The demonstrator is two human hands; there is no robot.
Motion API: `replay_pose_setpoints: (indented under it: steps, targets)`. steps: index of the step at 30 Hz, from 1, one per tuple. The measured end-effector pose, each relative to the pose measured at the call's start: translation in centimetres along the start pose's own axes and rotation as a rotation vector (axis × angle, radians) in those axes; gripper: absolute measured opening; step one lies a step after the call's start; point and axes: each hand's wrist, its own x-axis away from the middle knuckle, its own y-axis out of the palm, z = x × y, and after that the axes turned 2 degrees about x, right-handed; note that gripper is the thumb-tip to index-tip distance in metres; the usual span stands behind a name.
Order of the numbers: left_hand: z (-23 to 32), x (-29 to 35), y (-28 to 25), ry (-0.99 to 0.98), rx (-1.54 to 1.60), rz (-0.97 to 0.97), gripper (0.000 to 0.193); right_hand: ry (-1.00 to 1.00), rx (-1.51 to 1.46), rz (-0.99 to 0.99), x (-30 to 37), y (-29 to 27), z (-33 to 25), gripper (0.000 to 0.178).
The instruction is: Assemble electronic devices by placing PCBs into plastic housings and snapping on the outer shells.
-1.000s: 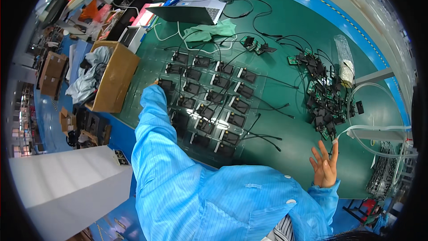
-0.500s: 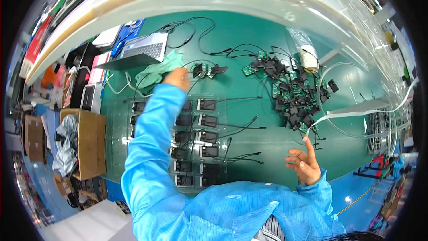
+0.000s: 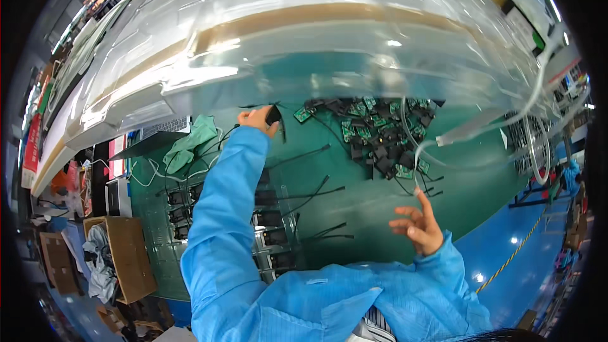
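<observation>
My left hand (image 3: 255, 118) reaches far across the green table (image 3: 354, 209) and grips a small black adapter (image 3: 273, 114) with a cable hanging from it. The blue sleeve of that arm covers part of the rows of black adapters (image 3: 272, 235) laid out on the table. My right hand (image 3: 418, 228) hovers over the near right part of the table, fingers spread, holding nothing. A pile of green circuit boards and black parts (image 3: 380, 133) lies at the far right of the table, to the right of my left hand.
A clear plastic shield (image 3: 316, 38) arches over the far side of the table. A laptop (image 3: 155, 136) and a green cloth (image 3: 193, 142) sit at the far left. An open cardboard box (image 3: 126, 256) stands on the left. White cables (image 3: 538, 133) hang at the right.
My view has swung upward and to the right. My left hand has reached farther across the table and closed on a black adapter. My right hand stays raised and spread.
</observation>
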Motion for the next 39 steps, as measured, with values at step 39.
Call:
replay_pose_setpoints:
  steps: [39]
  targets:
    - [33.9, 37.9, -4.2, 0.201, 0.832, 1.056, 0.038, -0.806, 0.279, -0.053, 10.0, 5.6, -4.2, 0.110]
